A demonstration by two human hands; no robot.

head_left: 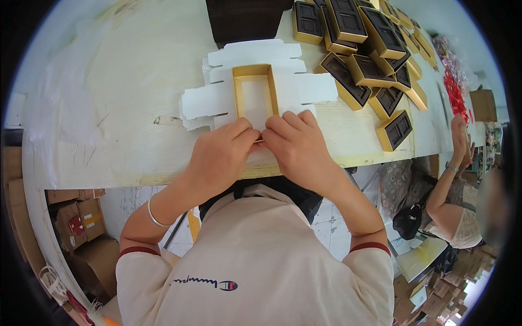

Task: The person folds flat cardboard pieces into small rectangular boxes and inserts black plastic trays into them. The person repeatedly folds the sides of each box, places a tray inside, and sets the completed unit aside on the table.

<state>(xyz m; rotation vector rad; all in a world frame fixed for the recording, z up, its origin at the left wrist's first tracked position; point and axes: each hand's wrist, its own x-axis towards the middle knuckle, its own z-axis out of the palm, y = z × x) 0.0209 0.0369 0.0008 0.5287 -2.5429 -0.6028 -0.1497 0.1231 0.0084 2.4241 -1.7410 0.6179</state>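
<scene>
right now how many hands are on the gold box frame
2: the left hand and right hand meet at the near end of the gold box frame; fingertips are partly hidden.

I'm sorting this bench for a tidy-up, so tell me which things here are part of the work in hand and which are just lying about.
In hand:
- left hand and right hand, both pressing the near end of the gold box tray
- white die-cut card lying flat under the tray

Lying about:
- pile of finished gold boxes with dark inserts
- dark box at the far edge
- clear plastic sheet
- red pieces
</scene>
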